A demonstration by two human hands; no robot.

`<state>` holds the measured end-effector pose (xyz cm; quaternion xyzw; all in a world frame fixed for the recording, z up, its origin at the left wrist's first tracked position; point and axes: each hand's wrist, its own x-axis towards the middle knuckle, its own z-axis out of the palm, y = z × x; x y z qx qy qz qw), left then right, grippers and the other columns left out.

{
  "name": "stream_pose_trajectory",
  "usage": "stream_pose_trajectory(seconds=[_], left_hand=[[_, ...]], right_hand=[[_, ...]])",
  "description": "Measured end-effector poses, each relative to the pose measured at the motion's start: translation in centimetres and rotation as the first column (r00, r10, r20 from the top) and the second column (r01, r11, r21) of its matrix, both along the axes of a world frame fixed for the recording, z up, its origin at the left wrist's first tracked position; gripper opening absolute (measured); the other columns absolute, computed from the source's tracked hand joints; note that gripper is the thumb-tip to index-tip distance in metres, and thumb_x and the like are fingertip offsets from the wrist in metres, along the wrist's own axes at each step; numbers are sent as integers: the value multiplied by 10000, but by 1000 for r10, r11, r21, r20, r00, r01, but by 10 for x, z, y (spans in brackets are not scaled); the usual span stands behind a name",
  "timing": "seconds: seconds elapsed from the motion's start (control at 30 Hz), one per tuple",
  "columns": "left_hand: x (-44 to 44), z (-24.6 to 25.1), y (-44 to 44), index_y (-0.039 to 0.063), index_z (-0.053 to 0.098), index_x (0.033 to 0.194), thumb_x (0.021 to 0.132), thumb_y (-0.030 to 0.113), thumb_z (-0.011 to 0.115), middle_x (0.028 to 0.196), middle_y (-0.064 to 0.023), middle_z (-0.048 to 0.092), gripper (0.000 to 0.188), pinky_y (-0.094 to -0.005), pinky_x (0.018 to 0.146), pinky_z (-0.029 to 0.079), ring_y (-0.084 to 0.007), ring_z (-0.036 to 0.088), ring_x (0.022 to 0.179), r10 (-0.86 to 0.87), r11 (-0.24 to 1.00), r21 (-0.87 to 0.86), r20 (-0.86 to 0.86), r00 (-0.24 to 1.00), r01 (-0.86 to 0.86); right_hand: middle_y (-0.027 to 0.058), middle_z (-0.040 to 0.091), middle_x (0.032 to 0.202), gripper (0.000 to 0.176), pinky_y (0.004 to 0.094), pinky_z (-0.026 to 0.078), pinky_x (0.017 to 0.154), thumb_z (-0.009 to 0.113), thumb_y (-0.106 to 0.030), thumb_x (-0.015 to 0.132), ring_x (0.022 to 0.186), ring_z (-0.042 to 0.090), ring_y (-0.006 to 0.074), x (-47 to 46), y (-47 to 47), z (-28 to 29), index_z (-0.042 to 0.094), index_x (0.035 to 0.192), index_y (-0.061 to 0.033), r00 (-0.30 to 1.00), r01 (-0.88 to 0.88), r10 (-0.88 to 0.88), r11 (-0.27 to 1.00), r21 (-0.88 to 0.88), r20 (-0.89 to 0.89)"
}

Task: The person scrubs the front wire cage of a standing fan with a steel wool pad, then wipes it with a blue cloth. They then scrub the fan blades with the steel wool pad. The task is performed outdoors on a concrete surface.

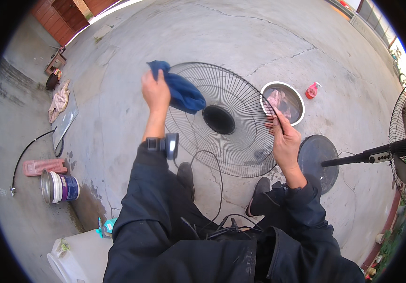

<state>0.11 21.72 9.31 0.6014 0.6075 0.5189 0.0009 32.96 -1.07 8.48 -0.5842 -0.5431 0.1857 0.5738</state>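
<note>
A round black wire fan grille (245,141) with a solid black centre disc is held up in front of me. My left hand (156,90) grips a blue cloth (185,92) at the grille's upper left edge, and the cloth lies over the wires there. On the opposite side my right hand (285,138) clasps the rim, with some fingers behind the wires. Beyond the right rim, a metal basin (300,102) on the ground holds water and a pinkish cloth (281,100), partly seen through the wires.
Right of the basin is a red pump bottle (312,91). A pedestal fan (369,155) stands at the right on its round base (317,166). At left lie a pink washboard (44,167), a bucket (66,187), a hose (29,145) and a garment (60,100); a white container (86,256) is nearby.
</note>
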Motion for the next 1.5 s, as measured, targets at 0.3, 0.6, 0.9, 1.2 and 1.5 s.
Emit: stream_pose_trajectory(seconds=[0.3, 0.6, 0.9, 1.2, 1.5], left_hand=[[5, -84, -24, -140, 614, 1286, 1083, 213, 578, 1184, -229, 724, 408, -436, 844, 578, -303, 727, 1040, 59, 769, -442, 768, 638, 462], [-23, -13, -58, -87, 638, 1219, 1051, 187, 625, 1122, -184, 725, 321, -445, 852, 617, -302, 738, 986, -43, 766, -172, 948, 317, 619], [-125, 0, -56, -85, 637, 1198, 1105, 195, 545, 1156, -189, 722, 309, -494, 896, 623, -352, 741, 1000, 16, 981, -66, 965, 262, 185], [-97, 4, -38, -45, 638, 1203, 1112, 241, 550, 1132, -169, 720, 312, -495, 893, 612, -344, 725, 1006, -12, 966, -54, 968, 250, 253], [47, -9, -8, -46, 601, 1297, 1132, 385, 485, 1173, -222, 729, 476, -481, 890, 635, -374, 750, 995, -125, 654, -3, 986, 112, 757]], right_hand=[[187, 731, 1202, 376, 361, 652, 793, 563, -191, 1133, 987, 770, 262, 13, 49, 50, 564, 1453, 6, 834, 219, -54, 946, 240, -550], [198, 634, 1341, 276, 444, 584, 643, 470, -80, 1067, 1086, 733, 402, 24, 148, -96, 483, 1342, -54, 601, 164, -343, 937, -309, -722], [166, 579, 1322, 179, 653, 568, 815, 491, -115, 1083, 1138, 657, 439, -126, 133, -279, 470, 1260, -108, 298, -225, -587, 723, -653, -753], [147, 614, 1419, 557, 509, 549, 901, 670, -350, 1049, 1096, 684, 295, -173, 172, -267, 465, 1510, -114, 753, -435, -250, 505, -745, -609], [135, 625, 1398, 716, 448, 568, 916, 684, -573, 996, 1133, 650, 255, 33, 118, -87, 511, 1508, -104, 702, -533, 109, 736, -418, -704]])
